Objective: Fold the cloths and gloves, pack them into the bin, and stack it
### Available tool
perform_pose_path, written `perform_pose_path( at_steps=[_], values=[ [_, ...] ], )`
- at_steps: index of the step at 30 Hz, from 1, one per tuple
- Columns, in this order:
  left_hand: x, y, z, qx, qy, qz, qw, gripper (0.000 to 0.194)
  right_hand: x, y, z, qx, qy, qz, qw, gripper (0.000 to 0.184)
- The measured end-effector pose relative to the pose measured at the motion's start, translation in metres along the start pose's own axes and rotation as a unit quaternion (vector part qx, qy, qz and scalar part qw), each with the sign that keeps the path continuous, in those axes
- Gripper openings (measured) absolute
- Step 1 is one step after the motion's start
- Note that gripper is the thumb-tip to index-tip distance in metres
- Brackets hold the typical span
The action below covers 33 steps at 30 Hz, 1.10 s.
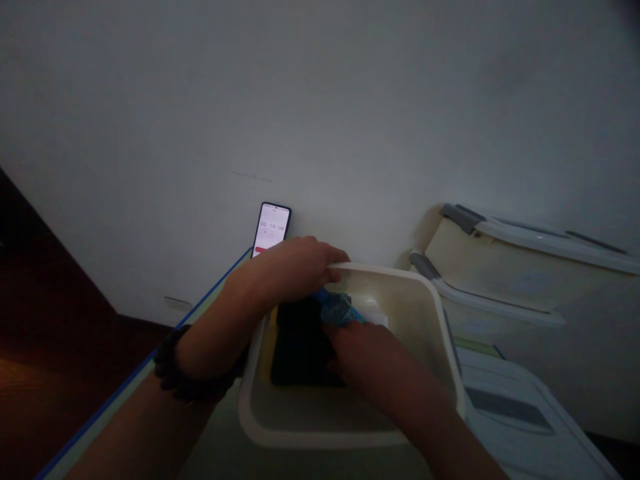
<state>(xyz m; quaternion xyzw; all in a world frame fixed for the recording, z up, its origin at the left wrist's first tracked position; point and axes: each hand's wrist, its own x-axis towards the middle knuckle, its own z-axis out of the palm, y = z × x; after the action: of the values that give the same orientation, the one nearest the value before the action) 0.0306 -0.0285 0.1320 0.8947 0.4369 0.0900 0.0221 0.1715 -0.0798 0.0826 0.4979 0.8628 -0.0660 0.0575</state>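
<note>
A white plastic storage bin (280, 439) without a lid stands on the table in front of me. My left hand (295, 267) is closed over the bin's far rim, with a dark beaded bracelet on that wrist. Reaching down into the bin, my right hand (367, 347) has its fingers closed at a blue patterned packet (339, 308); the fingertips are partly hidden. A dark flat item (305, 350) with yellow along its edges lies in the left part of the bin. Something small and white (376, 319) shows beyond my right hand. The light is dim.
A phone (271, 227) with a running timer leans against the wall behind the bin. Two lidded storage boxes (520, 267) are stacked at the right. A white lid (520, 407) with a grey handle lies nearer. The table's blue edge (135, 370) runs along the left.
</note>
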Motion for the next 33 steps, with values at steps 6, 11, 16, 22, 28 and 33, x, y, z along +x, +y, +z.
perform_pose_path(
  at_steps=[6,11,16,22,28,33],
  values=[
    [0.000,0.000,0.001,0.001,0.003,-0.006,1.000,0.028,0.003,0.002,-0.002,-0.014,0.021,-0.007,1.000,0.025],
    [0.000,-0.001,0.002,0.023,0.001,-0.015,1.000,0.029,0.002,0.001,-0.003,-0.021,0.039,-0.025,0.999,0.023],
    [0.000,-0.002,0.001,0.024,-0.007,-0.027,0.999,0.030,-0.002,-0.005,-0.007,-0.027,0.025,-0.010,0.999,0.022],
    [-0.002,-0.001,0.000,0.023,-0.005,-0.017,1.000,0.029,-0.007,-0.005,-0.007,0.003,0.035,-0.014,0.999,0.032],
    [-0.001,-0.001,0.002,0.024,0.013,0.003,1.000,0.028,-0.007,-0.010,-0.013,0.087,0.000,0.024,0.996,0.035],
    [-0.001,-0.003,0.003,0.024,0.011,0.002,1.000,0.029,0.000,-0.004,-0.004,0.063,0.028,-0.021,0.997,0.033]
  ],
)
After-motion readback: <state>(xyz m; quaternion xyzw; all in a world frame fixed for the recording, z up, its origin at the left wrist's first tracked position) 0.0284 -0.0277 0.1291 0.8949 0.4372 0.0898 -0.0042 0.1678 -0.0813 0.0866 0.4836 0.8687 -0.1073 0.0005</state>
